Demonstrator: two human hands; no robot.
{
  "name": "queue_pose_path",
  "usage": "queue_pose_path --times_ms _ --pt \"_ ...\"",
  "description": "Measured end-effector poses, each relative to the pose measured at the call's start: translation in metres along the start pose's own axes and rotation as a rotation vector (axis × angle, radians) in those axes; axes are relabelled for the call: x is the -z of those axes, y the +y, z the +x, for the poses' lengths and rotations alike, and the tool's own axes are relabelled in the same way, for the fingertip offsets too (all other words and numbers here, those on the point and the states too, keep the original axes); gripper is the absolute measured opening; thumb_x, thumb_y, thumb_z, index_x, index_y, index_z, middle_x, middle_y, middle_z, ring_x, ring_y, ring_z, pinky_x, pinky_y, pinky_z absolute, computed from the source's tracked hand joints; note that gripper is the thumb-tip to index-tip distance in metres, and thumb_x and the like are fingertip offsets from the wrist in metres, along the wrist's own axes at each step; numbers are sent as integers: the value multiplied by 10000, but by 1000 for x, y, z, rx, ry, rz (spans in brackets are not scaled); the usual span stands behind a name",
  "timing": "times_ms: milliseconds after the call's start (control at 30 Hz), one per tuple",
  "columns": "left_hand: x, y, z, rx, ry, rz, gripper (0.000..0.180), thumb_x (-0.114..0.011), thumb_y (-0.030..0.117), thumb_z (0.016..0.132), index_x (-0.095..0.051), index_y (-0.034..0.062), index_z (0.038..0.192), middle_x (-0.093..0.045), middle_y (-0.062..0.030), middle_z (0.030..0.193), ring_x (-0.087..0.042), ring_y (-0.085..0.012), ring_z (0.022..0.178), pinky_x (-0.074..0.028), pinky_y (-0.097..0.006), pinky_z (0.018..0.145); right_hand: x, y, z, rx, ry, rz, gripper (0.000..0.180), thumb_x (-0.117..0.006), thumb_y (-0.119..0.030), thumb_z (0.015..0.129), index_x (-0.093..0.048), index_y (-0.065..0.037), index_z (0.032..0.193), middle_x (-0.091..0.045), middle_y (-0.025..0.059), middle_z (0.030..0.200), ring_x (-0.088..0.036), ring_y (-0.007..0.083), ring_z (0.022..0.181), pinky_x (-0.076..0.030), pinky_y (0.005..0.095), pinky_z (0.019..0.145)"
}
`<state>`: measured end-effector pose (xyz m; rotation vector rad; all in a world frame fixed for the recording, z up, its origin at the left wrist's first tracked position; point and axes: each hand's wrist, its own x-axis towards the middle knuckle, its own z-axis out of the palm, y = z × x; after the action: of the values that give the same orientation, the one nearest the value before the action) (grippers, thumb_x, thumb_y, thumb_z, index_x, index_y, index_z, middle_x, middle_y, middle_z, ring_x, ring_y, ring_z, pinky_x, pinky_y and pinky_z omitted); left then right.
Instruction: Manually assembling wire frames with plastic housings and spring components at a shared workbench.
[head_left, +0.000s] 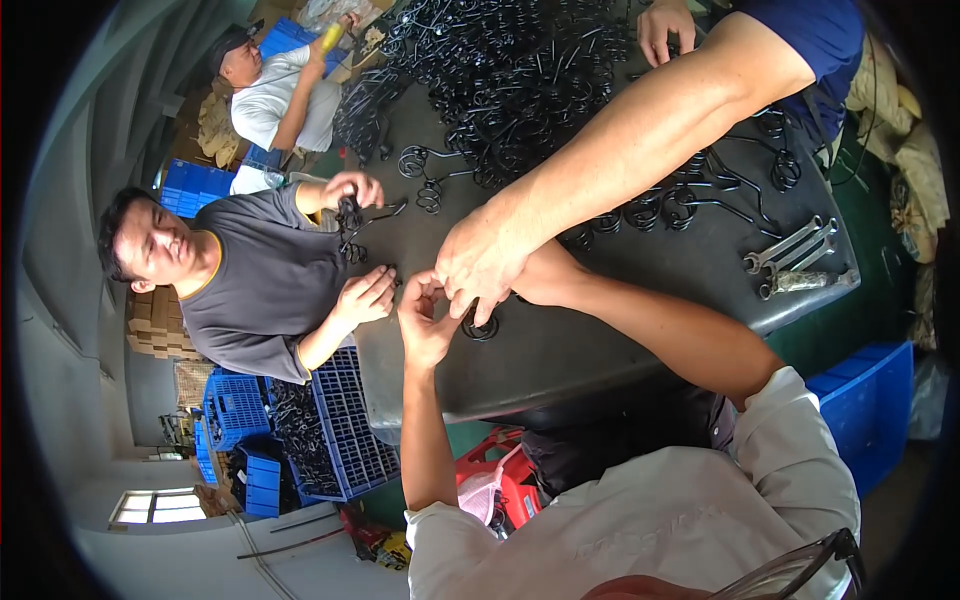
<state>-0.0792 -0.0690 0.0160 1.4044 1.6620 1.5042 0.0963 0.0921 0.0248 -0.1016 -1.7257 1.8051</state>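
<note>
My left hand (425,325) is raised over the near table edge, its fingers curled as in a pinch; what lies between them is hidden. My right hand (545,274) comes in from the right, its fingers covered by the hand of a co-worker (487,255) in a navy sleeve, who reaches across from the upper right. That hand's fingertips meet my left fingers. Just below these hands a black coiled wire part (481,325) shows partly. Across the left corner, a person in a dark grey shirt holds a similar black coiled part (352,228).
A large heap of black coiled wire parts (510,90) covers the table's far side. Several spanners (790,245) lie at the right corner of the dark tabletop (590,350). Blue crates (350,430) stand at left, a blue bin (865,410) at right. Another person works at the far left.
</note>
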Motion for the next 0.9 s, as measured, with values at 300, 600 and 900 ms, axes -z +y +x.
queue_pose_path --times_ms 300,600,900 --pt "2 -25 8 -41 9 -159 438 -744 -88 728 -559 49 1101 -636 -30 1080 -584 -124 1023 -452 -293 938 -5 -7 1 85 17 -108 39 -651 6 868 -644 -20 840 -623 38 663 -603 99 555 -464 269 480" --pt "3 -30 -1 23 -91 -388 527 -730 -42 790 -550 22 1281 -606 -63 1235 -576 -178 1135 -474 -341 968 -2 1 -12 213 -179 -958 328 -641 -163 955 -626 -55 1265 -616 125 1311 -624 219 1148 -531 386 912" --pt "-16 -112 13 -79 100 -348 325 -736 193 880 -582 3 1094 -565 -108 1154 -553 -171 1002 -446 -296 853 14 12 2 218 -232 -760 207 -718 -197 838 -693 -59 991 -673 124 925 -659 302 863 -510 407 745"
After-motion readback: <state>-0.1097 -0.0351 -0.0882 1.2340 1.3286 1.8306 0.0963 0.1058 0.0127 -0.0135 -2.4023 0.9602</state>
